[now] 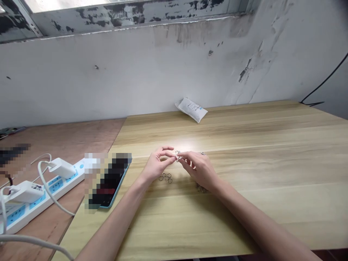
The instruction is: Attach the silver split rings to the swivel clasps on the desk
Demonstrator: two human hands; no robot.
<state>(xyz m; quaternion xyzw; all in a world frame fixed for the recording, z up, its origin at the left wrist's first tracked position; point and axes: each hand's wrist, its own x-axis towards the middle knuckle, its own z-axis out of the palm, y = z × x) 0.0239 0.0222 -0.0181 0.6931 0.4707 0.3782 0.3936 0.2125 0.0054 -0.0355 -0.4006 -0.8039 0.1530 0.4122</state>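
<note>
Silver-toned metal rings pinched up between both hands over a pale wood surface!

Left hand and right hand meet fingertip to fingertip, both closed on that little cluster, right there mid-surface. Just below the left hand sits a loose heap of rings; by the heel of the right hand, a tangled bunch of rings, and a lone ring lies just past the right knuckles. Over on the left, a blurred-out phone in a blue case lies at the surface's edge, beside a white power strip with a plugged-in charger on a plywood board. Far back by the stained wall, a white sealed packet.
</note>
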